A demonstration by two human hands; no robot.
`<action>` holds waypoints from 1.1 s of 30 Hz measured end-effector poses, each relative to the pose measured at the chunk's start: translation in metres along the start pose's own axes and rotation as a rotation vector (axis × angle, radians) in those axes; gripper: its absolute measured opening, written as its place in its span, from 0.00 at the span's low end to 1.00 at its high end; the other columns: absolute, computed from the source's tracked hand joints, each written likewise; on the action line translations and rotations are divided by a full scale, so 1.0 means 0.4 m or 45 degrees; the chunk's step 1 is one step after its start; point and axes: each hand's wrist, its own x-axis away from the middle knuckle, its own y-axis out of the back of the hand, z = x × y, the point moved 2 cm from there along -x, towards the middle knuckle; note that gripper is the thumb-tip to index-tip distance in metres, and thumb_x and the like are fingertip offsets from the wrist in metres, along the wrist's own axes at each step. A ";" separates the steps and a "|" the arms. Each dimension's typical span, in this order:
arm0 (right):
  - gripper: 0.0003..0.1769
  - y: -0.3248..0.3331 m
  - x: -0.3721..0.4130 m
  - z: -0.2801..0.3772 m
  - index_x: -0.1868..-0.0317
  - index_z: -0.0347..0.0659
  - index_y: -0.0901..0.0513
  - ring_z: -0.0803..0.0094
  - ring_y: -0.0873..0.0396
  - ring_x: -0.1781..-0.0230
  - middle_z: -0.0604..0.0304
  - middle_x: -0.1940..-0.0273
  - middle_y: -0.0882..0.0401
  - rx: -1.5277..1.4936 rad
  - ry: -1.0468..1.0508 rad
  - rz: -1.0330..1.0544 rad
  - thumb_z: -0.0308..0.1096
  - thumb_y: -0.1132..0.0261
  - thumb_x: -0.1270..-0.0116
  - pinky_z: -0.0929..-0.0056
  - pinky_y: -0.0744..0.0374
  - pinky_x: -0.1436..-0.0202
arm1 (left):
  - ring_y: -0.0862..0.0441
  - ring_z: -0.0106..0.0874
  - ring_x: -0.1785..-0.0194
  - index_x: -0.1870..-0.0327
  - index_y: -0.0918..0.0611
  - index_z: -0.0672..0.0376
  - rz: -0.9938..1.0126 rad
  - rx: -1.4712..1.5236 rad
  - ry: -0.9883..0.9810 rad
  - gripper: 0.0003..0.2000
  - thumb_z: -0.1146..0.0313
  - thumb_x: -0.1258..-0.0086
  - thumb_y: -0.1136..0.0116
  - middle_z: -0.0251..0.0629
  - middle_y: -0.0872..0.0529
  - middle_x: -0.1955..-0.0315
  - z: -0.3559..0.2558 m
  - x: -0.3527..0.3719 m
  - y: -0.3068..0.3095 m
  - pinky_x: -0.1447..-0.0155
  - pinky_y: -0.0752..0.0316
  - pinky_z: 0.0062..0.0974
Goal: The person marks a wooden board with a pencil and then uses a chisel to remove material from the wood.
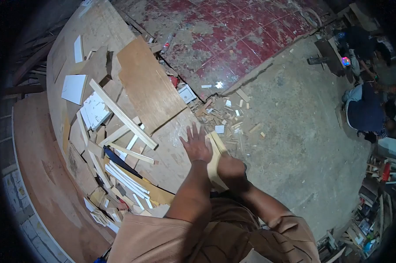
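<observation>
A pale strip of wood [213,168] lies at the right edge of the wooden work surface [169,164], between my two hands. My left hand [196,144] rests flat with its fingers spread, its right side against the strip. On the strip's right side is my right hand [231,168], closed in a fist and somewhat blurred; what it holds, if anything, is hidden. The far end of the strip shows a dark line along it, just beyond my right hand.
A brown plywood sheet [149,83], a long pale batten [121,113] and white offcuts [94,109] lie left. Small wood scraps [220,129] litter the floor ahead. Two people [365,107] are at the far right, beside piled scrap.
</observation>
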 end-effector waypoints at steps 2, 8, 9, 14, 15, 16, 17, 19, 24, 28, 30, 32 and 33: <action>0.06 -0.108 -0.112 0.023 0.65 0.38 0.22 0.58 0.16 0.78 0.55 0.80 0.22 -0.501 -0.472 0.269 0.33 0.41 0.37 0.61 0.19 0.77 | 0.56 0.45 0.20 0.25 0.38 0.46 -0.006 -0.041 0.005 0.31 0.56 0.31 0.49 0.40 0.49 0.22 -0.001 -0.002 -0.003 0.25 0.63 0.66; 0.06 -0.040 -0.023 -0.026 0.64 0.37 0.22 0.61 0.17 0.80 0.56 0.80 0.20 -0.322 -0.171 0.107 0.30 0.42 0.38 0.62 0.20 0.78 | 0.55 0.46 0.20 0.25 0.39 0.46 -0.049 -0.025 -0.006 0.31 0.57 0.31 0.50 0.40 0.48 0.23 0.000 0.000 -0.004 0.25 0.62 0.66; 0.05 -0.013 0.015 -0.035 0.66 0.38 0.22 0.61 0.17 0.80 0.56 0.79 0.20 -0.311 -0.150 0.111 0.30 0.41 0.40 0.62 0.20 0.79 | 0.55 0.46 0.20 0.25 0.39 0.46 -0.050 -0.023 -0.008 0.31 0.57 0.31 0.50 0.40 0.48 0.23 -0.001 -0.001 -0.003 0.25 0.62 0.66; 0.04 0.088 0.041 -0.042 0.71 0.39 0.22 0.61 0.16 0.78 0.53 0.78 0.20 -0.434 -0.249 0.401 0.31 0.39 0.45 0.62 0.22 0.81 | 0.54 0.47 0.21 0.27 0.36 0.52 -0.063 0.021 -0.024 0.29 0.59 0.30 0.54 0.43 0.48 0.23 -0.003 0.000 0.009 0.25 0.62 0.65; 0.04 0.067 0.029 -0.038 0.70 0.39 0.22 0.60 0.16 0.78 0.53 0.78 0.20 -0.377 -0.148 0.228 0.30 0.40 0.44 0.61 0.21 0.80 | 0.54 0.47 0.21 0.27 0.36 0.52 -0.064 0.020 -0.020 0.29 0.59 0.30 0.54 0.43 0.48 0.23 -0.003 0.001 0.008 0.25 0.62 0.65; 0.04 0.041 0.012 -0.033 0.68 0.38 0.22 0.59 0.16 0.78 0.53 0.78 0.20 -0.319 -0.049 0.053 0.29 0.40 0.43 0.59 0.20 0.78 | 0.53 0.48 0.21 0.28 0.35 0.52 -0.078 0.023 -0.023 0.28 0.59 0.30 0.55 0.43 0.47 0.23 -0.003 0.000 0.007 0.25 0.62 0.65; 0.04 -0.014 -0.027 -0.022 0.67 0.38 0.22 0.58 0.16 0.79 0.53 0.78 0.19 -0.416 -0.174 0.109 0.29 0.41 0.41 0.58 0.20 0.78 | 0.53 0.48 0.21 0.28 0.35 0.53 -0.092 0.027 -0.026 0.28 0.59 0.30 0.55 0.44 0.47 0.23 -0.005 0.000 0.007 0.25 0.62 0.65; 0.04 -0.056 -0.087 -0.001 0.65 0.37 0.23 0.57 0.17 0.79 0.53 0.78 0.19 -0.508 -0.299 0.164 0.28 0.42 0.40 0.57 0.20 0.78 | 0.53 0.49 0.21 0.28 0.35 0.53 -0.075 0.029 -0.021 0.28 0.59 0.30 0.55 0.44 0.47 0.23 -0.007 0.003 0.008 0.26 0.62 0.65; 0.06 -0.104 -0.006 -0.015 0.63 0.36 0.23 0.55 0.15 0.76 0.50 0.75 0.18 -0.247 -0.142 0.217 0.28 0.42 0.38 0.59 0.20 0.77 | 0.53 0.49 0.21 0.28 0.35 0.53 -0.097 0.043 -0.054 0.28 0.59 0.31 0.55 0.44 0.47 0.23 -0.005 0.003 0.009 0.26 0.61 0.66; 0.07 0.029 0.098 -0.040 0.63 0.34 0.24 0.54 0.15 0.75 0.50 0.77 0.18 -0.554 -0.384 0.565 0.29 0.42 0.40 0.58 0.18 0.73 | 0.54 0.49 0.21 0.28 0.35 0.54 -0.079 0.064 -0.030 0.29 0.60 0.31 0.53 0.44 0.47 0.23 -0.006 0.000 0.013 0.26 0.62 0.66; 0.08 0.105 0.074 -0.063 0.62 0.32 0.24 0.51 0.14 0.72 0.45 0.73 0.17 -0.604 -0.396 0.645 0.30 0.43 0.38 0.57 0.17 0.72 | 0.54 0.49 0.21 0.28 0.35 0.54 -0.068 0.078 -0.008 0.29 0.60 0.31 0.53 0.44 0.47 0.23 -0.004 0.001 0.015 0.26 0.62 0.66; 0.11 0.096 0.068 -0.062 0.61 0.32 0.24 0.50 0.13 0.71 0.44 0.73 0.16 -0.606 -0.442 0.712 0.33 0.42 0.36 0.57 0.17 0.75 | 0.54 0.48 0.21 0.28 0.35 0.53 -0.070 0.072 -0.033 0.29 0.60 0.31 0.52 0.44 0.47 0.23 -0.002 0.001 0.015 0.25 0.63 0.66; 0.11 0.077 0.052 -0.049 0.61 0.32 0.24 0.50 0.13 0.71 0.44 0.73 0.16 -0.603 -0.427 0.713 0.33 0.42 0.36 0.57 0.17 0.75 | 0.54 0.48 0.21 0.28 0.35 0.53 -0.075 0.072 -0.018 0.29 0.60 0.31 0.52 0.44 0.47 0.23 0.001 -0.001 0.015 0.25 0.63 0.66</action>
